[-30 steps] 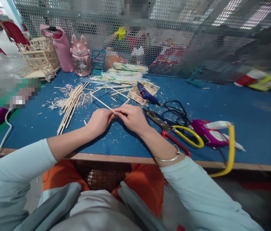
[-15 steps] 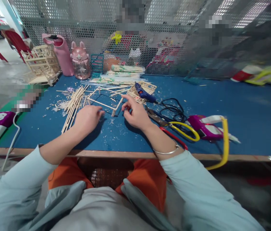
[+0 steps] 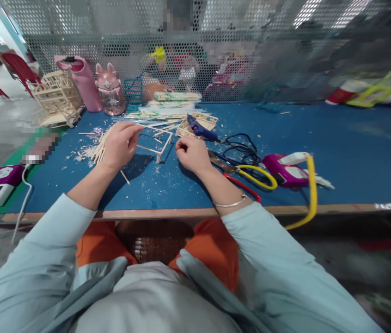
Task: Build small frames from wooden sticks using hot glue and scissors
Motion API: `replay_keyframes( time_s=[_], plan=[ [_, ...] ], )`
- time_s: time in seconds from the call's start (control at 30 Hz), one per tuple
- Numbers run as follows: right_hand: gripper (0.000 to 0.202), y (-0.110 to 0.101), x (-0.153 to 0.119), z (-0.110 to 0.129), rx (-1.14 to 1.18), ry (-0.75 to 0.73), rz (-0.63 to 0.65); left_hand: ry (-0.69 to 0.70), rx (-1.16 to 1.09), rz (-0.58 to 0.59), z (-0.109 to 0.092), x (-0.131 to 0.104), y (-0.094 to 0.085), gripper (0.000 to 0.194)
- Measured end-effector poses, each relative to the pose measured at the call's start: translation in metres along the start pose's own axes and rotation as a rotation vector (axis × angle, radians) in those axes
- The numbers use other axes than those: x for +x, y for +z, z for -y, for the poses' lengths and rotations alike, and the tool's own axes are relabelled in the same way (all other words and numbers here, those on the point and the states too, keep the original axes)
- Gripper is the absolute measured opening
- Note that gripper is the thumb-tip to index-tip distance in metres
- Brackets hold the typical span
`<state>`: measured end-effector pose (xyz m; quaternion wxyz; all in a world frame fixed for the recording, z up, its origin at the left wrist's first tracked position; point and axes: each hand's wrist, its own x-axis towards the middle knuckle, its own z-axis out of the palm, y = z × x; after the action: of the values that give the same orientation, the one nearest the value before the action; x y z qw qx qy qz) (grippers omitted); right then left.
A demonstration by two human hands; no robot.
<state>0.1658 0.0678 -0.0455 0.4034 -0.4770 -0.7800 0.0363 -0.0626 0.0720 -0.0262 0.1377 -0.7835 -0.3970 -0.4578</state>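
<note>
A small open frame of thin wooden sticks (image 3: 149,149) sits on the blue tabletop between my hands. My left hand (image 3: 118,144) is raised over its left side, thumb and fingertips pinched together near the back stick. Whether they grip that stick or something small, I cannot make out. Just right of the frame, my right hand (image 3: 194,155) has its fingers curled in against the thumb; anything inside is hidden. Loose wooden sticks (image 3: 99,150) lie partly behind my left hand. Beyond my right hand a blue glue gun (image 3: 202,130) rests on another stick piece (image 3: 209,119).
Scissors (image 3: 258,178) with yellow and red handles and a black cord (image 3: 246,147) lie right of my right hand. A purple device (image 3: 285,173) sits farther right. A pink bottle (image 3: 87,88), a clear cup (image 3: 111,98) and a stick model (image 3: 57,99) stand back left.
My left hand has risen and moved forward over the frame's left side, its fingertips pinched. My right hand's fingers have curled in and drawn off the frame's corner. The view has shifted slightly.
</note>
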Motion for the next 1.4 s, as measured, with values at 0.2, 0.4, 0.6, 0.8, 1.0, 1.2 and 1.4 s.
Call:
replay_keyframes(
  time_s=[0.2, 0.4, 0.6, 0.8, 1.0, 1.2, 1.4],
  plan=[
    [0.011, -0.001, 0.003, 0.004, -0.032, -0.024, -0.014, 0.077, -0.015, 0.061, 0.012, -0.008, -0.006, 0.02],
    [0.011, -0.002, 0.003, 0.004, -0.048, -0.04, 0.007, 0.108, -0.052, 0.106, 0.002, -0.006, -0.006, 0.021],
    [0.009, -0.003, -0.002, 0.006, -0.061, -0.028, 0.172, 0.133, -0.056, 0.358, -0.015, -0.004, -0.003, 0.029],
    [0.015, -0.002, -0.005, 0.004, -0.039, -0.02, 0.342, 0.037, 0.026, 0.601, -0.021, -0.008, 0.006, 0.025],
    [0.012, -0.004, -0.004, 0.005, -0.006, -0.094, 0.326, -0.018, 0.075, 0.59, -0.014, -0.009, 0.009, 0.023],
    [0.005, -0.01, -0.002, 0.007, -0.039, -0.124, 0.293, -0.028, 0.081, 0.654, -0.013, -0.005, 0.005, 0.023],
    [0.006, -0.012, -0.001, 0.007, -0.068, -0.107, 0.283, -0.081, 0.082, 0.702, -0.019, 0.0, 0.0, 0.025]
  ],
)
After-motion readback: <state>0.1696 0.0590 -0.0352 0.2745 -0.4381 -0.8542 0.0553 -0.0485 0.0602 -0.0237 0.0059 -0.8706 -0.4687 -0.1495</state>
